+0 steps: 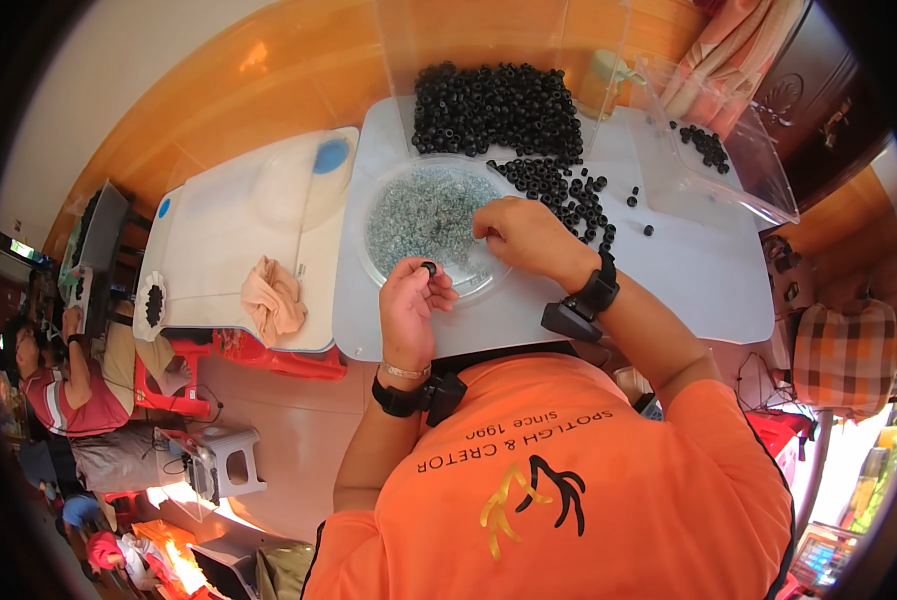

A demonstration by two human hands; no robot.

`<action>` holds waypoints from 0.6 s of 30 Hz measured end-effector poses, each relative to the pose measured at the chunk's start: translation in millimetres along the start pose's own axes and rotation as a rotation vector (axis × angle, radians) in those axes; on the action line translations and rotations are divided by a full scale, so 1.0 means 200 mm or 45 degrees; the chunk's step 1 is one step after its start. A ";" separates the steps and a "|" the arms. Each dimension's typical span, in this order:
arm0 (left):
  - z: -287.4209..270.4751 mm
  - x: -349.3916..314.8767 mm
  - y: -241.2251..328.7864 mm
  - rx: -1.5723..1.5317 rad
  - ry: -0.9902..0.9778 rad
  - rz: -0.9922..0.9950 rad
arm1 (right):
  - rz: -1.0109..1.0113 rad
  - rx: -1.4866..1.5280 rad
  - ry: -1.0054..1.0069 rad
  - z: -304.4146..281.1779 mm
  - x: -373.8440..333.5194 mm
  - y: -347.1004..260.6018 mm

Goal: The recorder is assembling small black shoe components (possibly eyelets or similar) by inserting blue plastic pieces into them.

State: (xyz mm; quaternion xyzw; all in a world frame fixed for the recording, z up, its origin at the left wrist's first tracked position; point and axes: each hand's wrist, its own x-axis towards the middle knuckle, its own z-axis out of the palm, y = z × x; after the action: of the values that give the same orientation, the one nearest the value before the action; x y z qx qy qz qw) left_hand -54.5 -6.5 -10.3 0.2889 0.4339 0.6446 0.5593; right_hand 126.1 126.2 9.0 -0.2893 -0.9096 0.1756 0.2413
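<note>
In front of me a round clear dish [376,272] holds a layer of small glassy, pale blue-green bits [418,215]. My left hand [411,310] is at the dish's near rim, its thumb and forefinger closed on a small black ring-shaped piece [429,268]. Over the dish's right side, my right hand [524,236] reaches in with its fingertips pinched together just above the bits. Whatever sits between those fingertips is too small or hidden to make out. Just behind the right hand, loose black ring-shaped pieces [558,190] lie scattered on the grey table [678,270].
A clear bin [398,60] heaped with black pieces stands at the back. At the right back is another clear box [763,200] holding a few. A beige cloth [272,300] hangs over the white table's edge [228,250] at left. Another person [78,390] sits far left.
</note>
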 end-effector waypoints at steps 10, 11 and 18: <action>0.00 0.02 -0.01 -0.022 0.029 -0.017 | -0.228 -0.102 -0.191 0.05 -0.01 -0.03; -0.01 0.02 -0.01 -0.024 0.028 -0.013 | -0.225 -0.107 -0.173 0.07 0.00 -0.03; -0.02 0.02 -0.02 -0.033 -0.009 -0.022 | -0.086 -0.155 -0.138 0.09 -0.01 -0.07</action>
State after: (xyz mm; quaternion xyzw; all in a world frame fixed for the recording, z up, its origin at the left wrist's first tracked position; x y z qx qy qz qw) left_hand -56.5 -4.4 -16.2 0.2801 0.4259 0.6443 0.5701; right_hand 112.0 111.4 0.5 -0.2627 -0.9395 0.1273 0.1794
